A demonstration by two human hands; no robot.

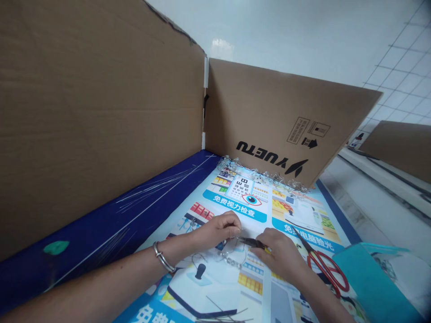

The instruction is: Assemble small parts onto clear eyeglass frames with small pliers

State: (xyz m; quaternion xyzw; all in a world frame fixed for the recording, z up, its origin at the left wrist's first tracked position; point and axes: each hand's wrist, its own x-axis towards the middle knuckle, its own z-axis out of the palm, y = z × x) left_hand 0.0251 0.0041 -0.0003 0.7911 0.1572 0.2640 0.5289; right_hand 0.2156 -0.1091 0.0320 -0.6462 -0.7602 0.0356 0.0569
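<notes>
Currently, left hand (226, 227) has a narrow grip, thumb and finger pinched on a beaded wire (231, 261); its clear beads sit just below, over the printed sheet (256, 224). Right hand (281, 253) grip closed around pliers (249, 242), tips beside the left fingertips. Red-handled scissors (328, 271) on the counter (134, 224), near right wrist.

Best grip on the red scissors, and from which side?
Probably the red loops, from above at the person's end. The scissors lie with blades pointing away and loops toward the person. The right forearm flanks them on the left and the teal box on the right, so a sideways approach looks tighter.
</notes>
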